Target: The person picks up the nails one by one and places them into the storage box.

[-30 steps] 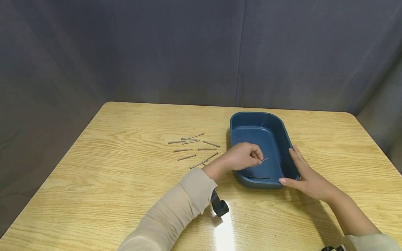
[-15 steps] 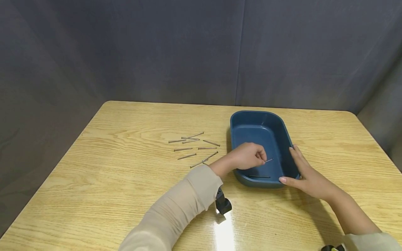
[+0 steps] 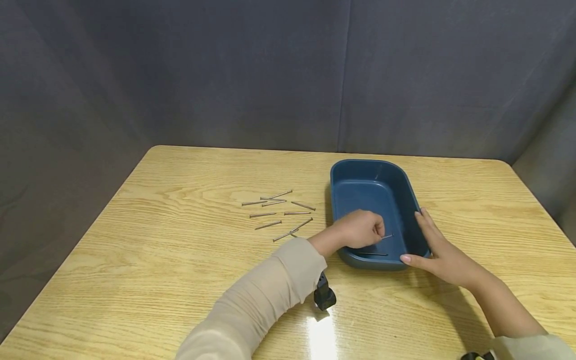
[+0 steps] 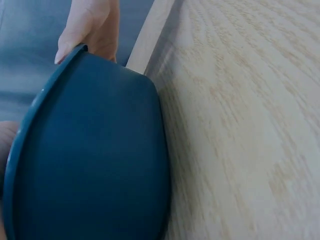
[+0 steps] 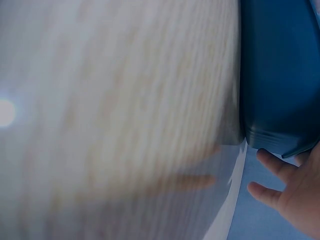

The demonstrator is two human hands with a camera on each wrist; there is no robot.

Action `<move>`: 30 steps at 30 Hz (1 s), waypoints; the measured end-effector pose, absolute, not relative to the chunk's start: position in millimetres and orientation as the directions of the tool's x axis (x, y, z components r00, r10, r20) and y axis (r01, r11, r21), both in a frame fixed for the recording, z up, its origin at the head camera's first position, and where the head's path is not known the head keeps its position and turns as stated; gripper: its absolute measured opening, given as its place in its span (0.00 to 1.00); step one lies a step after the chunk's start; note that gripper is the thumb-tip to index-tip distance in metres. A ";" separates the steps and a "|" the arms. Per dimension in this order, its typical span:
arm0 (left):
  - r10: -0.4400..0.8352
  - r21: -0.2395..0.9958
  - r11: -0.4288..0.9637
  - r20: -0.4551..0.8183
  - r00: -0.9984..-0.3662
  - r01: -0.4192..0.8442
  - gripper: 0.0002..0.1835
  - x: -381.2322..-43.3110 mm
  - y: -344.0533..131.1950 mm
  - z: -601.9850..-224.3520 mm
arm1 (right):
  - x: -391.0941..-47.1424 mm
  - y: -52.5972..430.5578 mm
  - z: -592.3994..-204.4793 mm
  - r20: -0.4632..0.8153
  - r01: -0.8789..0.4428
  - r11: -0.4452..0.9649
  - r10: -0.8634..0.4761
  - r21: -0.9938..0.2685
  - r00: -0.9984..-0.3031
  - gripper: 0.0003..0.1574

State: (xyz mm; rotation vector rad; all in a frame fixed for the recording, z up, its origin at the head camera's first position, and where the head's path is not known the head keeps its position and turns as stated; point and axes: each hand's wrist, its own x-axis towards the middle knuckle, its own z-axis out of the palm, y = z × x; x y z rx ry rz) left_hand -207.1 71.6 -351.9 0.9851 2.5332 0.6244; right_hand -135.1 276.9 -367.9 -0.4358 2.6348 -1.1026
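Note:
In the head view my left hand (image 3: 360,229) reaches over the near-left rim into a blue rectangular bin (image 3: 364,192). Thumb and fingertips pinch a nail (image 3: 388,236), its headed end sticking out to the right, low over the bin's floor. Another nail (image 3: 372,254) lies along the near end inside. At the bin's near right corner my right hand (image 3: 443,257) rests spread, thumb on the rim and straight fingers against the right side. The right wrist view shows its fingers (image 5: 275,165) splayed beside the bin's wall.
Several loose nails (image 3: 268,225) lie scattered on the wooden table (image 3: 157,250) left of the bin. A dark grey curtain (image 3: 247,75) hangs behind the table's far edge. A black wrist camera (image 3: 325,295) hangs below the left sleeve.
My left hand has shifted a little right and toward the near side inside the bin, carrying the pinched nail. The right hand and the bin have stayed put.

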 end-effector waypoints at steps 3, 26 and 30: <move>0.693 0.473 0.682 -0.172 -0.701 0.558 0.04 -205.9 73.3 -351.7 | -135.2 276.7 -367.4 -0.110 -0.179 0.671 -0.365 -0.719 -0.925 0.61; 0.679 0.233 0.734 -0.269 -0.684 0.637 0.12 -195.0 89.0 -352.7 | -134.6 277.2 -368.0 -0.108 -0.183 0.659 -0.374 -0.730 -0.921 0.60; 0.665 0.215 0.746 -0.288 -0.689 0.631 0.12 -194.8 92.2 -355.0 | -135.0 277.0 -367.6 -0.106 -0.187 0.659 -0.379 -0.729 -0.919 0.60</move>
